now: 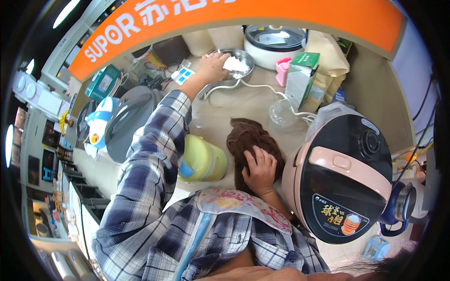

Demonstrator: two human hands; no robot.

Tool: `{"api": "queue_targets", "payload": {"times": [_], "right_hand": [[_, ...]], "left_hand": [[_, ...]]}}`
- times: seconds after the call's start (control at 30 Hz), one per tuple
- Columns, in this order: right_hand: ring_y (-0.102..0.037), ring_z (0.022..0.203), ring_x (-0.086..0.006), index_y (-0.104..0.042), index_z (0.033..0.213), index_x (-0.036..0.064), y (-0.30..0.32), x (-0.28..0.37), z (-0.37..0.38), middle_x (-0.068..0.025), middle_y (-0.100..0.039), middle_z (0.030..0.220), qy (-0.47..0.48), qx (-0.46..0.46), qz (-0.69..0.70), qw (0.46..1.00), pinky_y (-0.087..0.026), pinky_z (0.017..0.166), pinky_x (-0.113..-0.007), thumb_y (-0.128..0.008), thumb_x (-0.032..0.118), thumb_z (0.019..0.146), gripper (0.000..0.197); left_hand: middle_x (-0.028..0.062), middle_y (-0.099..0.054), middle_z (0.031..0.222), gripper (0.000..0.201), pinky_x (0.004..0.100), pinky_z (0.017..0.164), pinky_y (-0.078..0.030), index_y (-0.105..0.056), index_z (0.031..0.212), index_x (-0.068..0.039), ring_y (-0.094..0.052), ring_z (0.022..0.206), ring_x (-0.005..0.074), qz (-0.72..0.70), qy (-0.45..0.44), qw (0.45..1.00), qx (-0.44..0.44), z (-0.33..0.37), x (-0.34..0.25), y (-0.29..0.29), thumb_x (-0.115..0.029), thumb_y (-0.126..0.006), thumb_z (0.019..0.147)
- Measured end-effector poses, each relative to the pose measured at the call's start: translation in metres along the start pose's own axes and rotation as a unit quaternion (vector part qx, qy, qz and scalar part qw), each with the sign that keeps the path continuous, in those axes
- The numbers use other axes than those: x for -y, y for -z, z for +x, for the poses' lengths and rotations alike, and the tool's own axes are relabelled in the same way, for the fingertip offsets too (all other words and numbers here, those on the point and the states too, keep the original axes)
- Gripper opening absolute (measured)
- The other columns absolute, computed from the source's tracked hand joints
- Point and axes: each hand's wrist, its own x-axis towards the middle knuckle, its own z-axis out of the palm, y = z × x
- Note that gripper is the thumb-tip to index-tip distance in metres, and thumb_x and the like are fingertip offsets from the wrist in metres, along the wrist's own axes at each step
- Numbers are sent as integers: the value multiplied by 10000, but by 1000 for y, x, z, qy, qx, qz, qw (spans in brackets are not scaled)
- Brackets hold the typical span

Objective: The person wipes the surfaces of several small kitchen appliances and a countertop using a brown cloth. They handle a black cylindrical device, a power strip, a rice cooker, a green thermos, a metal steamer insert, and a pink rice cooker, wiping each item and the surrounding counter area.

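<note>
My left hand (212, 68) reaches to the back of the counter and is closed at the left rim of a shiny metal bowl (247, 55). A white object (236, 65) lies in the bowl, close to those fingers; its kind is unclear. Nearer to me, my right hand (260, 171) rests on a crumpled brown cloth (248, 136), fingers spread over its top. A pale green container (205, 159) with a blue handle stands left of the cloth, partly behind my left sleeve. To the right sits a large rice cooker (344, 136) with a black lid and pink handle.
A white cable (262, 85) runs across the counter (211, 122) beside the bowl. Behind are a white cooker with a glass lid (274, 42), a pink object (282, 70) and a green-and-white box (302, 79). Grey appliances (131, 117) stand left, under an orange sign (262, 14).
</note>
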Motion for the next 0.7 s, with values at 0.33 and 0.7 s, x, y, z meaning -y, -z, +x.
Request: {"api": "queue_targets", "payload": {"times": [0.33,0.7], "right_hand": [[-528,1254,-322,-638,1299,158,5,-3,0,-121,-564,1393,6,21,-1,1000,-378,1051,-485,-749,203,710,601],[-520,1257,-327,-630,1302,157,1,-1,0,-130,-560,1386,15,16,18,1000,-375,1059,-499,-732,229,743,573]], "left_hand": [[155,-673,1275,689,411,973,-505,-576,1382,-102,-652,1143,342,-241,-57,946,209,-38,-78,156,-519,-707,850],[186,-412,1519,865,450,1111,-381,-330,1547,-33,-443,1383,337,-273,213,936,-60,-286,-113,198,-264,-783,847]]}}
